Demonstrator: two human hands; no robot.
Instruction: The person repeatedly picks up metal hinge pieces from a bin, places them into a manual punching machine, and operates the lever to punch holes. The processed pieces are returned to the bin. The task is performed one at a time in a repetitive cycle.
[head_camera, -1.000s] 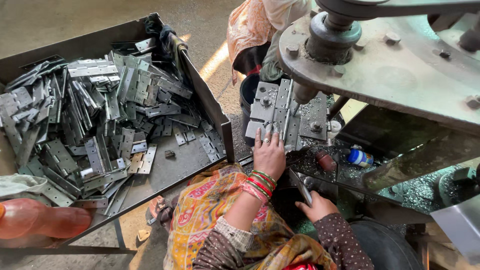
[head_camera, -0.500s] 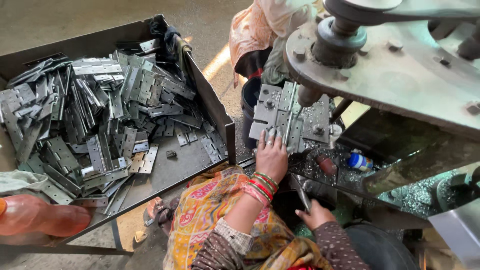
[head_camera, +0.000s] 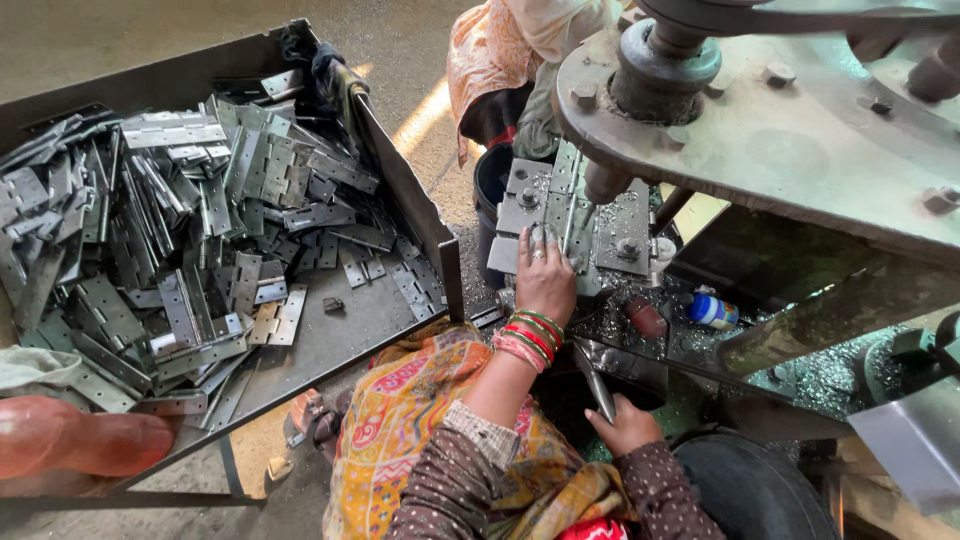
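Observation:
My left hand (head_camera: 545, 282), with red and green bangles at the wrist, lies flat on the bed of a metal press (head_camera: 600, 225). Its fingertips press a small grey hinge plate (head_camera: 541, 236) just left of the punch head (head_camera: 607, 182). My right hand (head_camera: 625, 425) is lower, close to my lap, closed around a thin metal lever (head_camera: 596, 380) that rises toward the press bed. Metal chips are scattered over the bed around my left hand.
A large steel tray (head_camera: 400, 200) on my left holds a heap of several grey hinges (head_camera: 180, 230). The press's heavy flywheel (head_camera: 800, 130) overhangs at upper right. A small blue-and-white bottle (head_camera: 712, 311) lies on the bed. Another person in orange cloth (head_camera: 500, 50) sits beyond.
My left hand has slid a little forward on the press bed toward the punch. My right hand has stayed on the lever.

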